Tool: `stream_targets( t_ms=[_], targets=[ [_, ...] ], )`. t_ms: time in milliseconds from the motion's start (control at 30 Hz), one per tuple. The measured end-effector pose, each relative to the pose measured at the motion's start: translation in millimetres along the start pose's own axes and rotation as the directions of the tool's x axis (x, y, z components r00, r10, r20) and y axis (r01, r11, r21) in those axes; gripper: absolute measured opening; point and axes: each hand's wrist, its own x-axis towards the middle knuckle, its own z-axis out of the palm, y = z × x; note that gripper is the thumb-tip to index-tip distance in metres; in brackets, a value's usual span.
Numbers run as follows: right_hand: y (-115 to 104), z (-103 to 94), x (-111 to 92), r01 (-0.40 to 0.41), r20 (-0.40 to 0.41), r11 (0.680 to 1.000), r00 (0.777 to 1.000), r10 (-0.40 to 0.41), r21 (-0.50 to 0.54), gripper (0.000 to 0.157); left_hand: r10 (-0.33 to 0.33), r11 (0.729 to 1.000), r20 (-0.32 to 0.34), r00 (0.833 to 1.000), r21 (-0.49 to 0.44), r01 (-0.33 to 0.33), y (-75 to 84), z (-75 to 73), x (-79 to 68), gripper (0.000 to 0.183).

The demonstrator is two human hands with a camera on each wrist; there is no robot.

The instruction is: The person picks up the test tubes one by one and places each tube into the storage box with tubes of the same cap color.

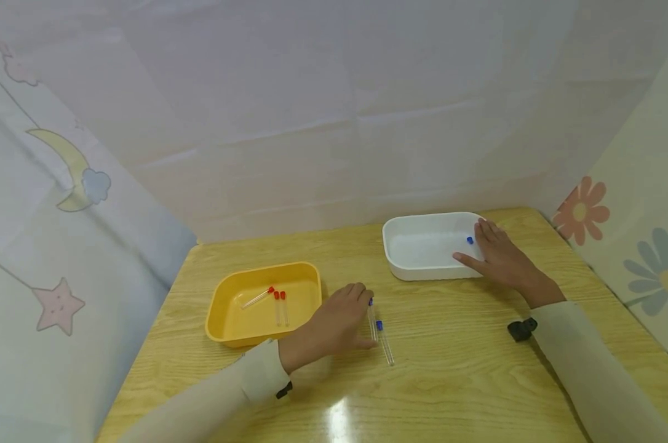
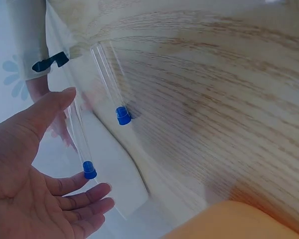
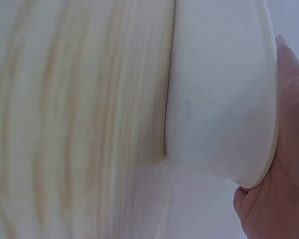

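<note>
My left hand [image 1: 336, 320] pinches a blue-capped test tube [image 2: 79, 132] lengthwise, its thumb at the clear end and a finger at the cap. Beside it, a second blue-capped test tube [image 1: 386, 344] lies on the wooden table. Over at the right end of the white tray [image 1: 417, 272], my right hand [image 1: 497, 255] rests on the rim with thumb and fingers spread. Inside that tray a blue cap [image 1: 469, 240] shows near the fingers; whether a tube extends from it is too faint to tell. The right wrist view shows the palm against the tray's rim.
A yellow tray [image 1: 218, 335] left of my left hand holds three red-capped test tubes [image 1: 277, 307]. Printed cloth [image 1: 290, 154] hangs behind the table [image 1: 445, 369] and along both sides.
</note>
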Motion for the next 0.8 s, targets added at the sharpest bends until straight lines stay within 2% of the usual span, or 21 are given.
stream_targets(
  t_ms=[300,533,800],
  targets=[
    [2,3.5,2,0.005,-0.015,1.0,1.0,-0.005,-0.006,0.095,0.027,0.999,-0.005,1.0,-0.034,-0.027,-9.7,-3.0,8.2,0.09],
    [2,1.8,1,-0.007,-0.001,1.0,1.0,0.007,0.002,0.097,0.027,0.993,0.022,0.999,-0.113,-0.024,-15.0,-11.5,14.9,0.089],
    [3,3.4,1,-0.005,-0.002,1.0,1.0,0.005,0.002,0.097,0.011,0.976,0.001,1.0,-0.218,-0.011,-21.8,-13.2,22.2,0.09]
  ],
)
